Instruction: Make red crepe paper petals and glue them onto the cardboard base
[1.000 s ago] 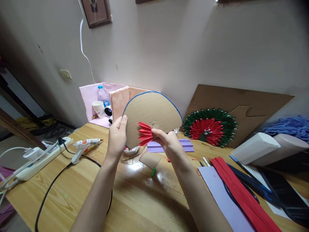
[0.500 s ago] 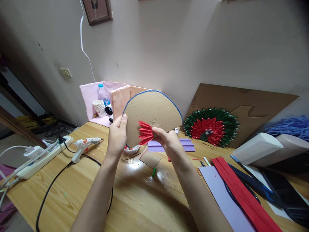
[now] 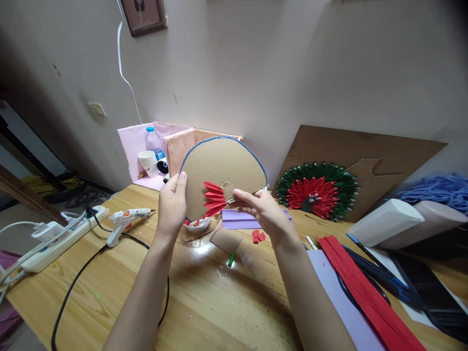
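Observation:
I hold a half-round cardboard piece point(image 3: 226, 163) with a blue yarn edge upright above the wooden table point(image 3: 204, 302). My left hand point(image 3: 171, 207) grips its left edge, fingers wrapped round it. My right hand point(image 3: 265, 212) pinches the lower middle of the cardboard, just right of a fan of red folded paper petals point(image 3: 214, 198) stuck on its face. Below the cardboard lie a small white dish point(image 3: 197, 225), a cardboard scrap point(image 3: 225, 240) and red paper bits point(image 3: 258, 236).
A glue gun point(image 3: 124, 219) and a power strip point(image 3: 54, 237) with cables lie at the left. A finished red and green paper fan point(image 3: 316, 191) leans on cardboard at the back. Red paper strips point(image 3: 361, 287), purple paper point(image 3: 239, 219) and blue yarn point(image 3: 437, 190) are at the right.
The cardboard and both hands have shifted slightly left. My right hand has moved off the red petals to the right, uncovering red paper bits on the table.

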{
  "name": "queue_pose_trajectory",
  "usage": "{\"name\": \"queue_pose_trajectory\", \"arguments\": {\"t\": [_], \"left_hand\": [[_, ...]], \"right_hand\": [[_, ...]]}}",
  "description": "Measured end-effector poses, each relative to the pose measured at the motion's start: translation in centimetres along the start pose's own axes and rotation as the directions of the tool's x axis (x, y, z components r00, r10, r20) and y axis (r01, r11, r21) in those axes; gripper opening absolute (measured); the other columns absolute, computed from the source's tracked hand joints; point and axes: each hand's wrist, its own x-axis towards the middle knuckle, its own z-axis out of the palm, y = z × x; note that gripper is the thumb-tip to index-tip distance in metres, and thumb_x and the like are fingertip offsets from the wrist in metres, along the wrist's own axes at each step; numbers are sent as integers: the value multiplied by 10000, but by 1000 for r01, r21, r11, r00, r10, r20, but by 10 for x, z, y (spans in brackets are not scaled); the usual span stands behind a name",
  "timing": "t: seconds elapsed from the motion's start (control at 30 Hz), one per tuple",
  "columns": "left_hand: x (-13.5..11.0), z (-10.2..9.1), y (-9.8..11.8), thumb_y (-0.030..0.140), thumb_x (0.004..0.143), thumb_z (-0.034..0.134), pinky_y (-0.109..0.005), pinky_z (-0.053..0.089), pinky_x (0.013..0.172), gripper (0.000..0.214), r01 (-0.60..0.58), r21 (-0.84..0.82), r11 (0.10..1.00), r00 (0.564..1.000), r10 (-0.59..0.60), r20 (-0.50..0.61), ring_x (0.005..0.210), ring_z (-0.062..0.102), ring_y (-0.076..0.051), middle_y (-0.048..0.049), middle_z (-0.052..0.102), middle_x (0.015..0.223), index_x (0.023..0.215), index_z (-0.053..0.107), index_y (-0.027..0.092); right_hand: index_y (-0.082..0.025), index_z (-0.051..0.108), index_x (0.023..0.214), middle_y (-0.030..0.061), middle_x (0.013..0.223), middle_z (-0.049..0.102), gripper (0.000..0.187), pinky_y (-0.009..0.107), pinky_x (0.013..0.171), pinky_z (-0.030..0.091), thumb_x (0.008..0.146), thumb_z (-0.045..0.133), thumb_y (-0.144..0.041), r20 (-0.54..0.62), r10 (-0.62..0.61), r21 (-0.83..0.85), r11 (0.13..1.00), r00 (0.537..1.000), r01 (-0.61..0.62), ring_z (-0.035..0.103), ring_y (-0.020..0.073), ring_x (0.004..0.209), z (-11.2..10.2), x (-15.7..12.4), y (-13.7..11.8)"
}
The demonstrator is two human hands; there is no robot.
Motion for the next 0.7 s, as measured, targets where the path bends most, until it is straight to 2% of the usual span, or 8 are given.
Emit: {"name": "queue_pose_trajectory", "arguments": {"t": [0.17,0.43,0.57,0.7], "left_hand": [[1,0,-1,420,852,505,-234,368,567,304,3,30,1000,1000,-3,-5,591,466,-130,2,559,664,680,554,175],[-4,5,0,400,879,462,-222,362,583,321,-11,87,996,1000,10,12,603,439,-124,19,484,626,642,477,184],[-3,5,-2,409,880,464,-222,369,577,308,-19,79,997,1000,18,9,611,454,-127,10,507,652,678,513,182],[1,3,-6,421,869,480,-229,388,605,301,-22,48,999,998,25,-53,641,480,-136,-2,544,690,702,546,179]], "right_hand": [[-108,715,658,89,675,721,231,278,676,553,643,778,-330,32,4,10,1000,999,-4,691,175,663,-6,2,2],[-100,707,612,59,602,696,221,287,734,550,593,795,-302,27,8,71,997,1000,-10,663,140,613,-10,7,7],[-107,699,617,55,617,697,233,291,760,544,605,789,-322,43,11,76,997,999,-15,663,140,632,-9,9,9],[-132,695,698,60,729,714,225,309,792,528,652,766,-341,26,-35,45,998,999,34,670,152,712,-12,10,6]]}}
